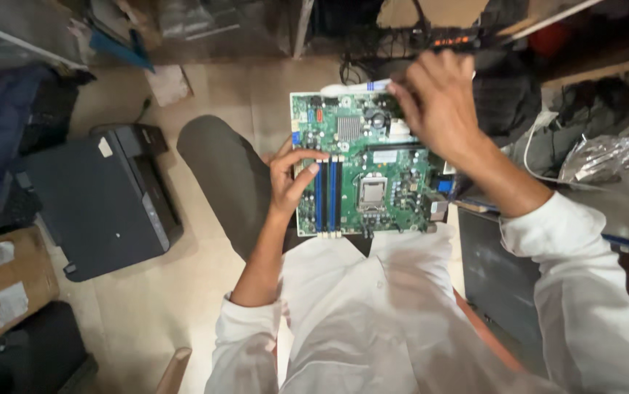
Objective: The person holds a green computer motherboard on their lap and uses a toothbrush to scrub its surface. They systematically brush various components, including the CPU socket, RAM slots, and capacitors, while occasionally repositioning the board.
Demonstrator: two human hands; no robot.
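Floor: pale tan floor (212,87) under a seated person in a white shirt, one dark-trousered knee (230,175) jutting toward the far wall.
Circuit board: a green circuit board (384,186) rests flat on the lap, long blue and black slots near its left edge, a square silver socket at its middle.
Left hand: the left hand (291,182) clamps the board's left edge, thumb on top, fingers curled over the slots.
Right hand: the right hand (438,102) pinches the end of a white brush-like tool (354,87) over the board's far edge; the fingers are closed on the handle.
Left side of the room: a dark grey printer (102,201) sits on the floor, well apart from the knee; a brown cardboard box (4,281) lies nearer the left edge of view.
Right side of the room: a grey worktop (621,197) carries a crinkled silver bag (603,157) and a white cable (537,157) near its left edge.
Open room: bare floor shows between printer and knee; the board's right edge sits close to the worktop.
Hard to make out: the tool's working end is blurred; the far shelves are dark, cluttered and cut off at the top.
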